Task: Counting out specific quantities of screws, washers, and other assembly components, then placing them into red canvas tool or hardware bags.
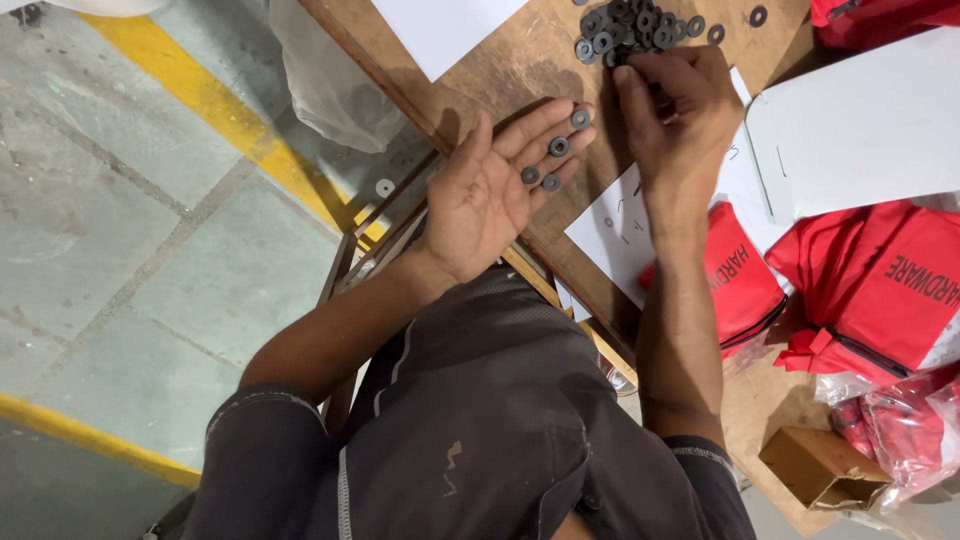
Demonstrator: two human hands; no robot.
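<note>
The light over me is even and fairly bright, soft rather than harsh. My left hand [487, 190] throws a dark, soft-edged shadow onto the bench [520, 60] just above my fingers, and my right hand [680, 105] darkens the wood beside it. The white sheets [860, 125] come close to washing out and show almost no texture. The clear plastic bags [915, 420] at the lower right catch small glints. The floor [120, 230] looks flat and grey, with no strong shadows. Focus is sharp on my palm and the washers [553, 160]; nothing is smeared by motion. Straight lines lean slightly toward the corners.
</note>
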